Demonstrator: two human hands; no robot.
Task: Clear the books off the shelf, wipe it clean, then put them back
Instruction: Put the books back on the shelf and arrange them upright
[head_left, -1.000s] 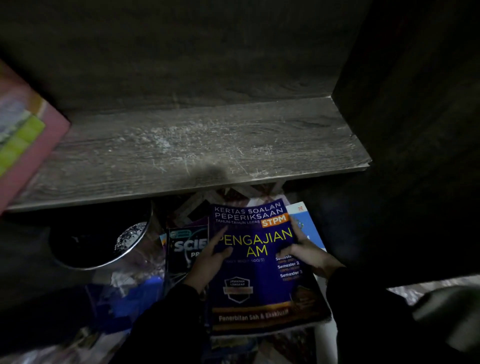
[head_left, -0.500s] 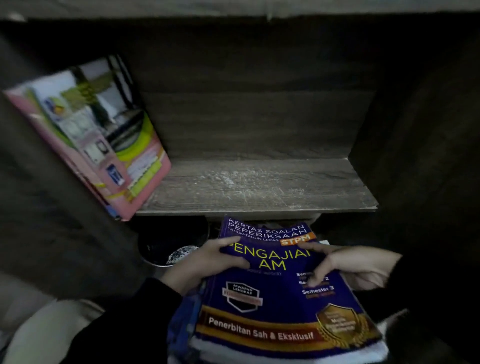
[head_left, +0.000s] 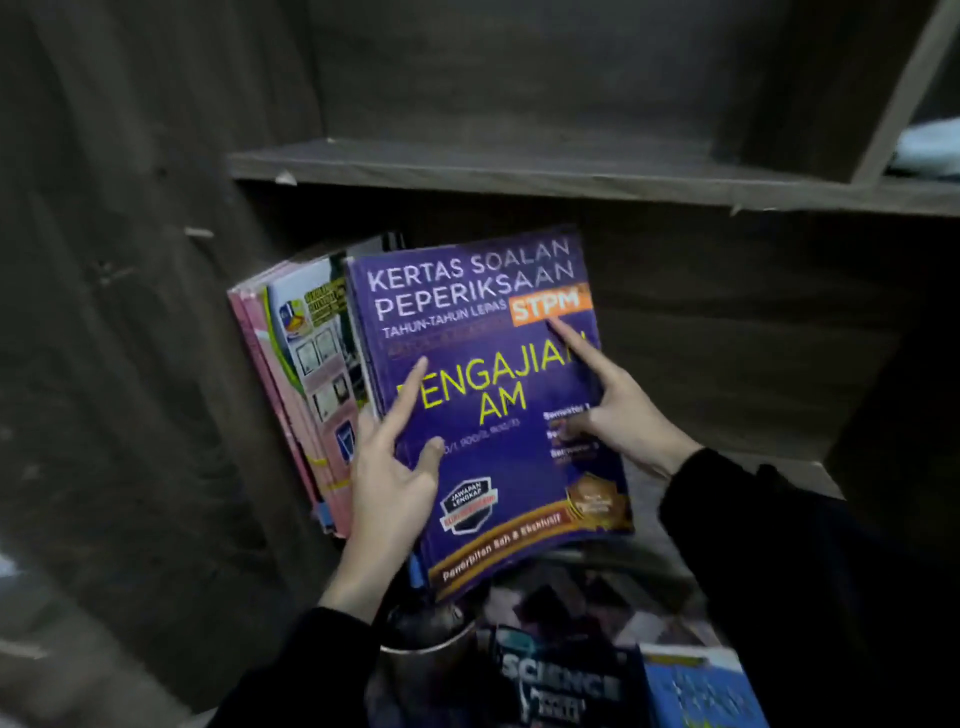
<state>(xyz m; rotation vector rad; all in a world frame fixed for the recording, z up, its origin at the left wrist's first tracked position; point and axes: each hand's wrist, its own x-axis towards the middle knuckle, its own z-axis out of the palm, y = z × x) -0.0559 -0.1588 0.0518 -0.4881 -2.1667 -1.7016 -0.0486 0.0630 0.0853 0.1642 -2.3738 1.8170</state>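
A purple book (head_left: 493, 415) titled "Pengajian Am" stands tilted on the dark wooden shelf (head_left: 769, 473), leaning left against a pink book (head_left: 306, 395) that rests on the shelf's left wall. My left hand (head_left: 395, 483) grips the purple book's left edge, thumb and forefinger on the cover. My right hand (head_left: 618, 410) presses flat on the cover's right side, forefinger pointing up. The book's bottom edge overhangs the shelf's front.
An upper shelf board (head_left: 519, 171) runs above. Below the shelf lie a black "Science" book (head_left: 561, 686), a blue book (head_left: 696, 686) and a round metal container (head_left: 431, 654). The shelf's right side wall (head_left: 893, 389) is dark.
Both hands lifted the purple book from the pile below up onto the shelf and stood it against the pink book. The view rose with it.
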